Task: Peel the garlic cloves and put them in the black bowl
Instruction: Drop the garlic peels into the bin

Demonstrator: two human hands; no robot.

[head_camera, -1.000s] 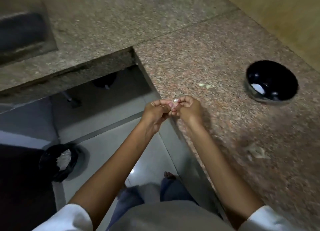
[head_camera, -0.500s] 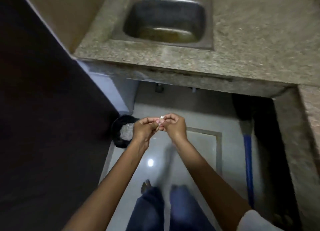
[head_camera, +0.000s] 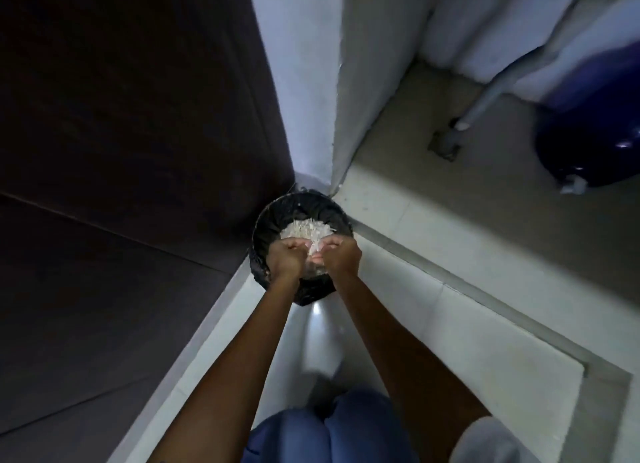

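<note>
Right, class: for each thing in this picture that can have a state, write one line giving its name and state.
left hand: fingers curled, pinching the garlic clove.
right hand: fingers curled, pinching the same clove.
garlic clove: held between both hands above the bin; peeled or not, cannot tell.
bin: upright on the floor, uncovered, black-lined, partly filled.
peelings: piled loose inside the bin.

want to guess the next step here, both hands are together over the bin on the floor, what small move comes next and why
Probably strip off some skin and let it fall. The left hand and right hand pinch a small pale clove right above the bin, which already holds a heap of pale skins. The black bowl is out of view, so that comes later.
</note>
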